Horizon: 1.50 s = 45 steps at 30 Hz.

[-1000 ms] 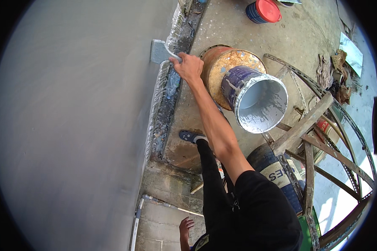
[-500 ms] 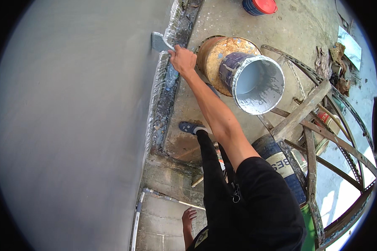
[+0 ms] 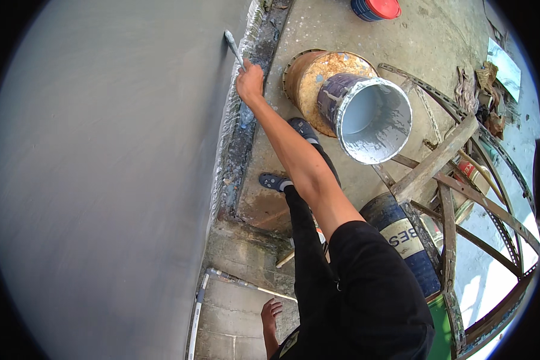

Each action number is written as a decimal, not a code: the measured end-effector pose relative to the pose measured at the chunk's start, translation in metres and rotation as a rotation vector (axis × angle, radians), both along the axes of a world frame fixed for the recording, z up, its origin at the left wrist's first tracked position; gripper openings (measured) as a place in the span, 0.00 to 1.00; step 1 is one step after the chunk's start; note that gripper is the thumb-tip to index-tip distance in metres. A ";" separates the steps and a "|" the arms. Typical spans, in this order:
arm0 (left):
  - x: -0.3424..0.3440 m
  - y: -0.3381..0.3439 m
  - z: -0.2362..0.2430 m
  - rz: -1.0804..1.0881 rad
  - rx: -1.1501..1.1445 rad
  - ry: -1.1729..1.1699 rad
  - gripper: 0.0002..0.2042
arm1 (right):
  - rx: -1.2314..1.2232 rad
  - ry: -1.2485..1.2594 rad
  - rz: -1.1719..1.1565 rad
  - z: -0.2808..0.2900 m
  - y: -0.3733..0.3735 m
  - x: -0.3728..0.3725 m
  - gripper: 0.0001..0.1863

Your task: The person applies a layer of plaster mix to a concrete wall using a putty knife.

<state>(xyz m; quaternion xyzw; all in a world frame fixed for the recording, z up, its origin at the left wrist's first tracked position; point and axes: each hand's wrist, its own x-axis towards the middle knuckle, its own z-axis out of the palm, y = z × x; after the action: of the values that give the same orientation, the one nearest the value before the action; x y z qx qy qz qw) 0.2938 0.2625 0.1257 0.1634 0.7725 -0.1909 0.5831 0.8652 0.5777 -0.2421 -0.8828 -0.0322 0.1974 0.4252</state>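
Observation:
My right hand (image 3: 250, 83) is closed round the handle of a putty knife (image 3: 234, 49), whose paste-smeared blade is seen nearly edge-on against the smooth grey wall (image 3: 114, 168). Whether the whole blade edge touches the wall I cannot tell. Low in the view, my left hand (image 3: 271, 315) hangs with its fingers loosely bent and apart, holding nothing. Right of my right forearm, a dark bucket (image 3: 375, 122) coated inside with pale grey paste stands on a rusty, upturned round drum (image 3: 303, 84).
A rough ledge (image 3: 237, 153) runs along the wall's foot beside my feet. Metal framing with a wooden beam (image 3: 435, 159) and a blue-and-cream drum (image 3: 405, 240) stand at the right. A red-lidded blue bucket (image 3: 375, 9) sits at the far edge. A long pole (image 3: 197, 318) leans low near the wall.
My right hand has shifted slightly left, and the putty knife has turned from showing its broad blade to nearly edge-on, its tip farther up. My left hand hangs as before.

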 end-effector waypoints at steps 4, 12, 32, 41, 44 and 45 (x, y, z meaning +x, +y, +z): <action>-0.004 0.000 0.010 0.014 0.020 0.008 0.20 | 0.180 0.146 -0.069 0.013 0.015 -0.002 0.15; 0.009 0.003 0.000 -0.012 0.003 -0.021 0.19 | 0.131 -0.052 -0.110 0.008 0.009 0.006 0.16; 0.019 0.014 0.006 -0.041 0.022 0.004 0.19 | -0.086 0.080 0.054 0.036 -0.008 0.018 0.15; 0.016 0.004 0.008 -0.035 0.045 0.013 0.19 | -0.079 0.325 0.004 0.024 0.003 0.022 0.12; 0.016 0.000 0.010 -0.002 0.071 0.003 0.20 | -0.124 0.286 0.000 0.020 0.006 0.032 0.11; 0.014 -0.002 0.009 -0.003 0.057 0.006 0.20 | -0.150 0.292 0.009 0.017 0.007 0.045 0.12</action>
<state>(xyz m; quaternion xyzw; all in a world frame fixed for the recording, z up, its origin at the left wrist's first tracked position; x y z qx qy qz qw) 0.3079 0.2610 0.1342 0.1808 0.7791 -0.1702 0.5756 0.9098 0.5843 -0.2252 -0.8739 0.0411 0.3273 0.3571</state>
